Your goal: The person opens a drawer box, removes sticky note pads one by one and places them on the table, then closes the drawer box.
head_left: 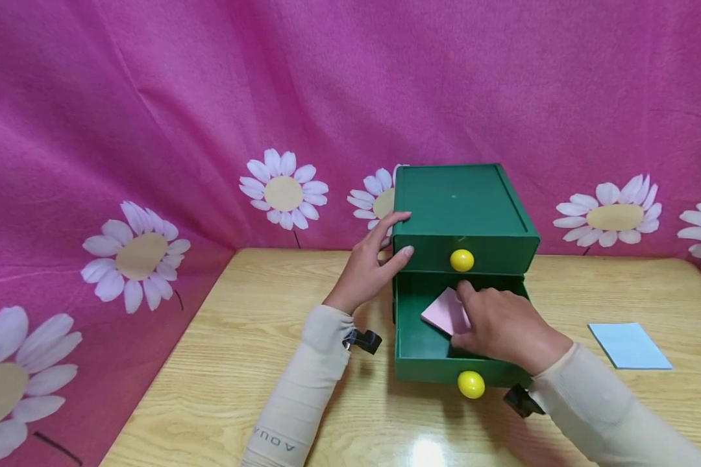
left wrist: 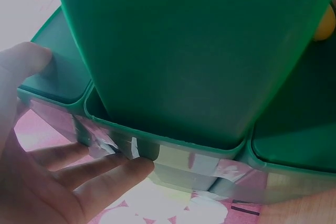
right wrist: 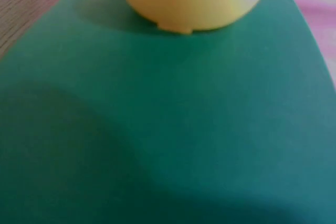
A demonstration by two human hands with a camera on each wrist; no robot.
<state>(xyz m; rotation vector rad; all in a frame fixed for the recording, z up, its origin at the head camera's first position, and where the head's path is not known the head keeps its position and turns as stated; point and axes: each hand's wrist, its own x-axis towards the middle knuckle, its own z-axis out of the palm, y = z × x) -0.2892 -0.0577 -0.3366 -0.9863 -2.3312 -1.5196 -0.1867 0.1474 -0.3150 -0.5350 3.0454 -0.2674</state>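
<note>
A green drawer cabinet stands on the table, its top drawer closed and the drawer below pulled out. Inside that drawer lies a pink sticky note pad, tilted at an angle. My right hand reaches in from the right and pinches the pad, thumb at its near side and fingers at the far side, covering its right part. My left hand steadies the cabinet's left front corner. In the left wrist view, its straight fingers lie along the cabinet's side and the thumb touches the front.
A light blue sticky note pad lies on the wooden table, right of the cabinet. Yellow knobs stick out from the drawer fronts. A pink flowered cloth hangs close behind the cabinet.
</note>
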